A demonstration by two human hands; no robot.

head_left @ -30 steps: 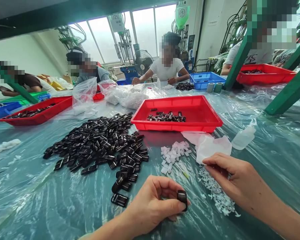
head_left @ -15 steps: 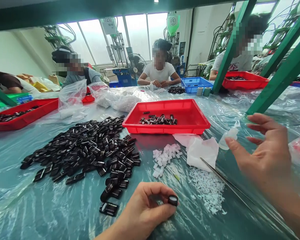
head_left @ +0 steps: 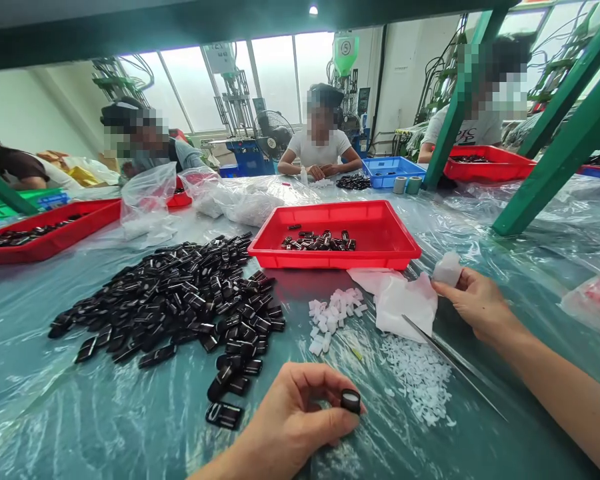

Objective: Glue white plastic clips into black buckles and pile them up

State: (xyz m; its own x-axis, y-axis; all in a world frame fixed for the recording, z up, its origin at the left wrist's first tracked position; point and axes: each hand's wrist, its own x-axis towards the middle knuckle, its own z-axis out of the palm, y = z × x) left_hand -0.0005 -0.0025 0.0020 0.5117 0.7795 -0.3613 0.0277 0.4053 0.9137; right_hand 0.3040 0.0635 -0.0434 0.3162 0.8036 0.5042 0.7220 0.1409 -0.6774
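from my remote station i record a worktable (head_left: 130, 413) covered in clear plastic film. across its left half spreads a heap of black casings (head_left: 180, 293) with shiny metallic glints. a red tray (head_left: 335, 259) stands to the right of the heap and holds a small batch of similar dark parts.

i find the right hand (head_left: 483, 307) with thumb and fingers closed on a translucent squeeze bottle (head_left: 447, 269), just beside a white cloth (head_left: 405, 305). the left hand (head_left: 310, 413) is nearer to me, its thumb and fingers pinching a single casing.

slender metal tweezers (head_left: 450, 364) lie diagonally, one end on the cloth. white shavings (head_left: 420, 383) are scattered below the cloth; small white blocks (head_left: 335, 313) sit to its left, in front of the tray.

smallest, i note the pinched casing (head_left: 351, 405) itself: roughly upright at the fingertips, pale rounded face upward, left of the shavings.
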